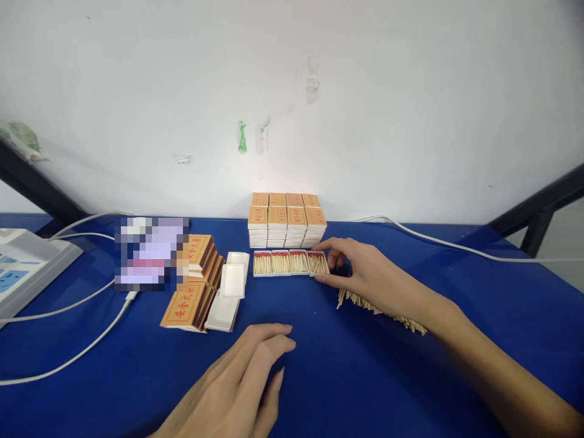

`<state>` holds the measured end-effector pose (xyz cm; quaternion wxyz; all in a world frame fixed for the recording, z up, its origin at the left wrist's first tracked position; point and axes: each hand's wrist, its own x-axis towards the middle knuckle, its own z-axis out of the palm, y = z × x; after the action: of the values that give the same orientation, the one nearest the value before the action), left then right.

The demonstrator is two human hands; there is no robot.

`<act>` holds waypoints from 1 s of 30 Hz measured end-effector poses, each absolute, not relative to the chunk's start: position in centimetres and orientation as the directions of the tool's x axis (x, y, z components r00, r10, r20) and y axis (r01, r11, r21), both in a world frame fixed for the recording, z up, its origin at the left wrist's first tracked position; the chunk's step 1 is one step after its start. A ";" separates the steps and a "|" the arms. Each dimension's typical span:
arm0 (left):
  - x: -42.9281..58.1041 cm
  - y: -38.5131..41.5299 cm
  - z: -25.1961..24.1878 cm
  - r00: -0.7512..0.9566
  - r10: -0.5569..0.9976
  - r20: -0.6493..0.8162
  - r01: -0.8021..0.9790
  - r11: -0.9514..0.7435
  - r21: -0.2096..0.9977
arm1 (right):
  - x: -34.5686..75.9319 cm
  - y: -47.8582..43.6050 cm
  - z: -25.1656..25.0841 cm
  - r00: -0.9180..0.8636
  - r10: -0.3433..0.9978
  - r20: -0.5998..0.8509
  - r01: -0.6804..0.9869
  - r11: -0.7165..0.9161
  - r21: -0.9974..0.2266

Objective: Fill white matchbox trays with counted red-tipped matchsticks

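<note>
Several white matchbox trays (281, 272) filled with red-tipped matches stand side by side in a row on the blue table. My right hand (356, 264) has its thumb and index finger at the near and far corners of the rightmost filled matchbox tray (318, 264), pinching it at that end. Under and beside this hand lies a heap of loose matches (383, 309), partly hidden by the wrist. Close to the front, my left hand (246, 377) holds nothing, fingers stretched forward and slightly apart. Empty white trays (233, 281) lie loosely stacked to the left of the row.
Behind the row stands a block of stacked orange-and-white matchboxes (287, 220) near the wall. Flat orange matchbox sleeves (185, 307) are piled at left, beside a blurred phone-like object (152, 252). White cables (91, 362) run across the left side; another cable (438, 243) lies at back right.
</note>
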<state>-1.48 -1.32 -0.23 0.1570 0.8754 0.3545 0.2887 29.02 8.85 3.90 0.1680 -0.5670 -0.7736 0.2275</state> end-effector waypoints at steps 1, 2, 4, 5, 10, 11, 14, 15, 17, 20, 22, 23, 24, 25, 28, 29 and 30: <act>-1.5 -1.3 -0.3 0.583 0.705 0.403 0.526 -0.706 0.474 | 29.1 8.9 3.8 -0.303 0.953 0.006 0.803 0.259 -0.537; -1.5 -1.3 -0.3 0.583 0.701 0.412 0.524 -0.711 0.468 | 29.2 9.0 3.7 -0.306 0.952 0.010 0.805 0.265 -0.531; -1.5 -1.2 -0.3 0.583 0.696 0.419 0.527 -0.717 0.457 | 29.3 9.1 3.7 -0.313 0.950 0.015 0.808 0.275 -0.520; -1.4 -1.1 -0.3 0.586 0.690 0.424 0.526 -0.722 0.449 | 29.4 9.0 3.7 -0.317 0.948 0.014 0.808 0.277 -0.519; -1.3 -0.9 0.1 0.604 0.645 0.468 0.517 -0.764 0.386 | 28.7 7.5 4.9 -0.319 0.932 0.173 0.904 0.354 -0.238; -1.3 -1.0 0.2 0.609 0.636 0.474 0.511 -0.772 0.378 | 28.0 7.0 5.3 -0.335 0.912 0.237 0.917 0.374 -0.141; -1.1 -1.2 0.7 0.631 0.607 0.482 0.491 -0.795 0.358 | 25.0 5.7 6.6 -0.421 0.834 0.357 0.843 0.505 -0.187; -1.0 -1.3 0.8 0.641 0.597 0.482 0.483 -0.802 0.352 | 23.8 5.4 6.9 -0.422 0.818 0.391 0.795 0.541 -0.274; -0.9 -1.4 1.1 0.652 0.581 0.487 0.464 -0.814 0.348 | 21.4 5.3 7.3 -0.451 0.800 0.396 0.711 0.590 -0.383; -0.8 -1.6 1.2 0.648 0.570 0.505 0.459 -0.822 0.338 | 18.8 5.7 7.0 -0.596 0.720 0.355 0.623 0.694 -0.361; -0.9 -1.7 1.0 0.654 0.561 0.508 0.463 -0.828 0.317 | 17.9 6.1 6.4 -0.652 0.678 0.340 0.607 0.735 -0.304; -0.9 -1.8 0.9 0.660 0.553 0.508 0.461 -0.832 0.307 | 17.6 6.2 5.9 -0.669 0.663 0.336 0.606 0.749 -0.270; -0.9 -1.8 0.7 0.664 0.543 0.515 0.457 -0.839 0.296 | 17.4 6.2 5.5 -0.683 0.646 0.340 0.605 0.762 -0.231; -0.8 -1.8 0.5 0.666 0.532 0.523 0.450 -0.846 0.288 | 17.3 6.3 5.0 -0.699 0.625 0.348 0.605 0.776 -0.179; -0.7 -1.6 0.1 0.679 0.496 0.542 0.417 -0.868 0.272 | 16.9 6.6 3.5 -0.742 0.535 0.405 0.593 0.805 0.024; -0.6 -1.4 0.1 0.689 0.475 0.547 0.395 -0.879 0.267 | 16.7 6.7 3.1 -0.749 0.509 0.424 0.589 0.805 0.074; -0.6 -1.3 0.1 0.701 0.455 0.550 0.375 -0.890 0.259 | 16.6 6.8 2.8 -0.752 0.489 0.442 0.585 0.804 0.107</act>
<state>-0.57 -1.28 0.14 0.0637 0.9200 0.2253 0.3144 16.60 6.81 2.85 0.2004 -0.2891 -0.9283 -0.1201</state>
